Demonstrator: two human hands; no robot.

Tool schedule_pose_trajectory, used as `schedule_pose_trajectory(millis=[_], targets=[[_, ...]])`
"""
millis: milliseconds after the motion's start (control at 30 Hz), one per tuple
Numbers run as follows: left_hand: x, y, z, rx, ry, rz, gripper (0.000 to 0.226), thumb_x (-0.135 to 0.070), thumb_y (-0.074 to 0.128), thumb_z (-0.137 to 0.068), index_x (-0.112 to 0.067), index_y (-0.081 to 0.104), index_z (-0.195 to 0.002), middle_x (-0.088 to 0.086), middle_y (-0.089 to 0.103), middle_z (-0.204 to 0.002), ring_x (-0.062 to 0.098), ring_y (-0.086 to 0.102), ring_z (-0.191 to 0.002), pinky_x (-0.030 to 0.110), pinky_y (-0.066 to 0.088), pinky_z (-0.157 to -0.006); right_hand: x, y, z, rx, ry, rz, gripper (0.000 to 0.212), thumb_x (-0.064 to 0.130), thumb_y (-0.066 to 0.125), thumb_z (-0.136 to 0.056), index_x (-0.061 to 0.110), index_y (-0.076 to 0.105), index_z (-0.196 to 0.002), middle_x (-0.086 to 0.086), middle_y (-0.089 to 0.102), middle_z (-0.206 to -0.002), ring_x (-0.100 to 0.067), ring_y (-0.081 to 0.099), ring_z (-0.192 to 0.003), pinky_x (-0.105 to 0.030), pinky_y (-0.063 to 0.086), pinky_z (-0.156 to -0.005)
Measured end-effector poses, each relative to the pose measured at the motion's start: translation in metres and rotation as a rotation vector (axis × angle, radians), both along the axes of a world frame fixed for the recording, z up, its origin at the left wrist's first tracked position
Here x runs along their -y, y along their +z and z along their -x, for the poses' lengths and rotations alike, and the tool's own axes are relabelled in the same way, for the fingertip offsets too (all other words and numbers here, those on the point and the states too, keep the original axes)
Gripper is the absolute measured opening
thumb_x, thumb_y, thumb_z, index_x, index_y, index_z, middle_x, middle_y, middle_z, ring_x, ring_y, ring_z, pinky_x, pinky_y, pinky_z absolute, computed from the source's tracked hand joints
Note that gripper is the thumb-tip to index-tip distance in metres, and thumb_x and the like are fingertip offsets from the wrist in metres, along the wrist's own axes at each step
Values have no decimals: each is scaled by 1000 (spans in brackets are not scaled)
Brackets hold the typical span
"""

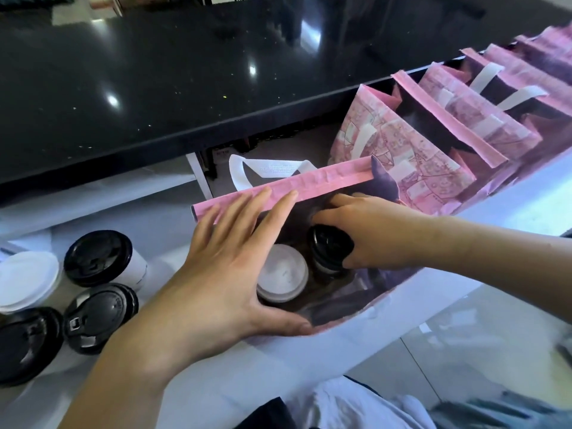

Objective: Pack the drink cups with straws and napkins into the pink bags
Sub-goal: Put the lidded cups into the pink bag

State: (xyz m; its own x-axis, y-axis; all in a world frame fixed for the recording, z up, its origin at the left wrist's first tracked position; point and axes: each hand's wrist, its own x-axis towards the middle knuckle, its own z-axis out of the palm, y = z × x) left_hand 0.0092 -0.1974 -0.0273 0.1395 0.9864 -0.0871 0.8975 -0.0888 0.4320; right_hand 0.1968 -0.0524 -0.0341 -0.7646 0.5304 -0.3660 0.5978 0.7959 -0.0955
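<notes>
My left hand is spread wide, thumb on the near rim and fingers on the far rim of the open pink bag. Best to keep that mouth stretched while my right hand, gripping the black-lidded cup by its top, seats it upright beside the white-lidded cup. That makes two cups inside. Four loose cups wait at my left (three black lids, one white). Beyond stand the spare pink bags, at least four. I see no straws or napkins.

Bare forearms, white clothing below.
</notes>
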Motion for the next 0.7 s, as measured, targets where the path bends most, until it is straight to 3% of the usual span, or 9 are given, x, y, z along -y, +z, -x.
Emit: schedule_pose_trajectory(millis=[167,333,533,700], targets=[[-1,0,3,-12,2,15,129,-96,43,-45,-55,-29,-144,-27,-19,-159,-3,-25,-146,40,-1,-125,-1,-16,1,29,-12,34,64,24,76,-73,30,53,-133,1,54,-117,-26,56,-106,-27,42,-79],[-1,0,6,17,10,15,129,-94,47,-46,-56,-24,-146,-25,-11,-162,-5,-21,-147,41,-1,-125,-1,-29,-1,13,-44,109,61,17,79,-67,24,61,-124,-1,59,-118,-27,62,-102,-42,56,-82],[0,-1,7,9,19,42,128,-93,48,-46,-57,-28,-143,-26,-17,-160,-8,-26,-144,39,-7,-124,0,-35,0,0,28,56,50,20,75,-70,22,63,-119,-1,61,-117,-25,61,-103,-39,52,-85],[1,-2,6,7,25,34,126,-93,48,-49,-57,-26,-144,-26,-17,-161,-10,-27,-143,37,-10,-124,-1,-30,-3,39,37,77,69,24,74,-76,27,49,-140,-1,55,-131,-25,56,-118,-34,48,-95]])
